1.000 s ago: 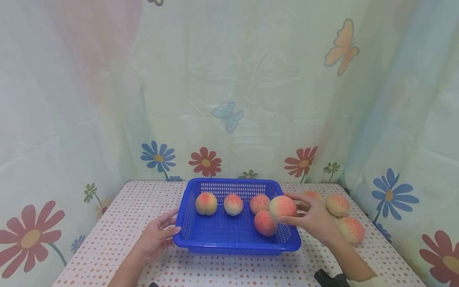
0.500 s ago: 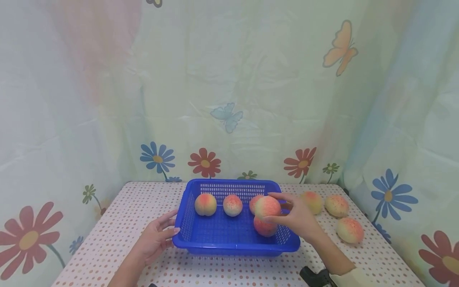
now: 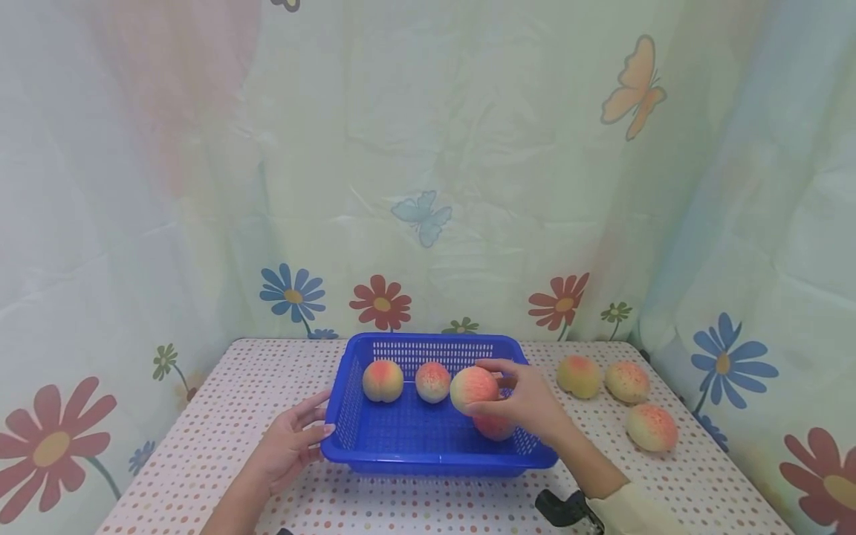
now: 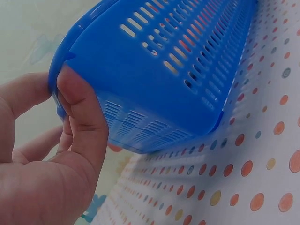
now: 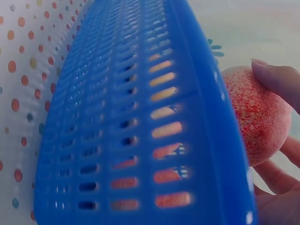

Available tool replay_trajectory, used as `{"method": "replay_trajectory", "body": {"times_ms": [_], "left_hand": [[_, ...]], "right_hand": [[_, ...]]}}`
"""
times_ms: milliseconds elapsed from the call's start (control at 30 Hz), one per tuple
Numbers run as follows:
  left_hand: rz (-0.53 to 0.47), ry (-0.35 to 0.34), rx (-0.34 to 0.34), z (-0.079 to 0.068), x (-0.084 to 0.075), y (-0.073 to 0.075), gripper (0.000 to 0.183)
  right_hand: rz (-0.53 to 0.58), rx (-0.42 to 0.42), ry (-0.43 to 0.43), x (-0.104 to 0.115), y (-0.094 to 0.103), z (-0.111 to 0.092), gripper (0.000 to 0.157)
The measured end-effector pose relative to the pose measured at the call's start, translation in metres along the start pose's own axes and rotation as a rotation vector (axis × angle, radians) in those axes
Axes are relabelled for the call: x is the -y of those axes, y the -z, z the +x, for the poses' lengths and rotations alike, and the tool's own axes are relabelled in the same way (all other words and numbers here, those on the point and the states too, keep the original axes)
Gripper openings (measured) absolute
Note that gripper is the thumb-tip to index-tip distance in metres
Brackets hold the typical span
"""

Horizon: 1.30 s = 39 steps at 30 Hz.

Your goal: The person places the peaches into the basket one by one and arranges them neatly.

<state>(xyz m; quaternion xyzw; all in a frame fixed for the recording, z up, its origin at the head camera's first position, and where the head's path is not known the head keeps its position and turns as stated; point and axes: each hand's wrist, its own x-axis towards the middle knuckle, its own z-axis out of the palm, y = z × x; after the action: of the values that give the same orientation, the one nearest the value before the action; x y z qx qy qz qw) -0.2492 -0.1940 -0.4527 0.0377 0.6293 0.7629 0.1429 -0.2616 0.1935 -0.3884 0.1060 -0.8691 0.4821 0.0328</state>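
Observation:
A blue plastic basket [image 3: 441, 459] with slotted walls sits on the table. My left hand [image 3: 294, 443] pinches its left rim, and the left wrist view shows the thumb [image 4: 77, 86] against the outer wall. Over the right half of the basket, my right hand [image 3: 528, 397] holds a pink and pale yellow peach [image 3: 473, 389] between thumb and fingers. Inside lie a yellow-red peach [image 3: 383, 382], a speckled peach [image 3: 433, 383] and a redder peach [image 3: 495, 426], partly covered by the held one. Another speckled peach in there is hidden behind the held peach and hand.
To the right of the basket, a yellowish peach [image 3: 579, 377], a speckled peach [image 3: 628, 383] and a pink peach [image 3: 652, 428] lie on the dotted tabletop [image 3: 254, 379]. A curtain [image 3: 428, 148] with flowers and butterflies hangs behind and at both sides.
My right hand has carried the held peach leftward, from above the basket's right rim to over its inside. My left hand stays at the left rim.

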Motion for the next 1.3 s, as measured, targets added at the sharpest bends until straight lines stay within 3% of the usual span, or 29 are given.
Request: {"method": "replay_trajectory", "body": {"times_ms": [333,567,800,933,1300], "left_hand": [[-0.003,-0.008,-0.006,-0.001,0.0,0.001,0.071],[0.001,-0.005,-0.008,0.0,0.001,0.001,0.07],[-0.022,-0.003,0.015,-0.001,0.0,0.001,0.07],[-0.029,-0.004,0.025,-0.001,0.0,0.001,0.07],[-0.015,-0.001,0.011,-0.001,-0.001,-0.001,0.07]], "right_hand": [[0.028,0.025,-0.02,0.002,-0.02,0.01,0.071],[-0.04,0.038,-0.022,0.001,-0.033,0.019,0.069],[-0.036,0.118,0.086,0.001,-0.04,0.028,0.063],[-0.072,0.12,0.112,-0.002,-0.044,0.032,0.063],[-0.114,0.151,0.061,-0.005,-0.058,0.034,0.062]]}}
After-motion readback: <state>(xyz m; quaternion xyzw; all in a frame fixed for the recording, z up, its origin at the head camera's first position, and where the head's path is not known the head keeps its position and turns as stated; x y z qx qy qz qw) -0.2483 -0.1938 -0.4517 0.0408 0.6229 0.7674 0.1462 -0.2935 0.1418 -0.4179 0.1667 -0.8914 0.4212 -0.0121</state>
